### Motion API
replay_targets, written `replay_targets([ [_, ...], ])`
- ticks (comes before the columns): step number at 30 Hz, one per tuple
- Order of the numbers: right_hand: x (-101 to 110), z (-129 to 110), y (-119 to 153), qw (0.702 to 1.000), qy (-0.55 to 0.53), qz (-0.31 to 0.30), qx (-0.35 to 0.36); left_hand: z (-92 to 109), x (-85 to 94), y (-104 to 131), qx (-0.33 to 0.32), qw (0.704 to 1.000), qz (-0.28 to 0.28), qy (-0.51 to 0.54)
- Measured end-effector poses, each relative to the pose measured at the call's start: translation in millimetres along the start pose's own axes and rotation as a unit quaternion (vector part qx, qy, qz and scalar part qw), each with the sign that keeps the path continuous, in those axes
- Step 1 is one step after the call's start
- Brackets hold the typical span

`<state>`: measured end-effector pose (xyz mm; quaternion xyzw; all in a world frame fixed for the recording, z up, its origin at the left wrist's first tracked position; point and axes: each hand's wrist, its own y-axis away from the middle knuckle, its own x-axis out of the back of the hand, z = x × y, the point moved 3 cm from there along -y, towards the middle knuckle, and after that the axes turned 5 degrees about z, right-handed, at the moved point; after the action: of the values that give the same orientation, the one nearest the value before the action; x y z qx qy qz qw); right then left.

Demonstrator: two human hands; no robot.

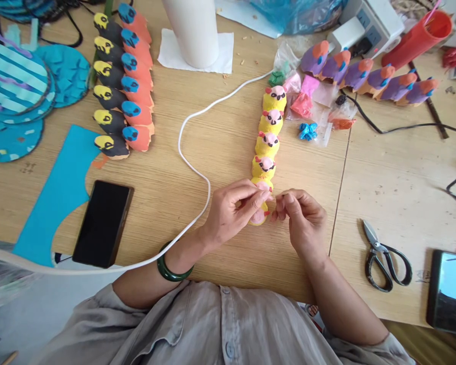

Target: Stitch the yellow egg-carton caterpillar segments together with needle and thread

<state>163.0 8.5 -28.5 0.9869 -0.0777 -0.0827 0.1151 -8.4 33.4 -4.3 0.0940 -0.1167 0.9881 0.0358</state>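
Note:
A row of yellow clay-covered pieces with pink faces (267,144) runs down the middle of the table. Over its near end is my left hand (233,209), thumb and fingertips pinched together beside the two nearest pieces; whatever lies between them is too small to name. Just right of the row, my right hand (304,215) is also closed in a pinch, with a tiny dark bit at its fingertips that I cannot make out. The two hands' fingertips are close together. The upper pieces have dark marks on their pink faces. My left hand partly covers the second-nearest piece.
Bagged clay (302,104) lies beyond the row. Black-orange pieces (110,96) stand left, purple ones (359,73) back right. A white cable (180,147) curves left of my hands. Scissors (383,256) and a phone (449,291) lie right; another phone (102,223) lies left.

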Motion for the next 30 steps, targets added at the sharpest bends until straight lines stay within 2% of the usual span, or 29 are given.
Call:
replay_targets([
  [30, 4.1, 5.9, -5.0, 0.998, 0.023, 0.023, -0.045, -3.1, 0.2, 0.4, 0.035, 0.999, 0.011, -0.011],
])
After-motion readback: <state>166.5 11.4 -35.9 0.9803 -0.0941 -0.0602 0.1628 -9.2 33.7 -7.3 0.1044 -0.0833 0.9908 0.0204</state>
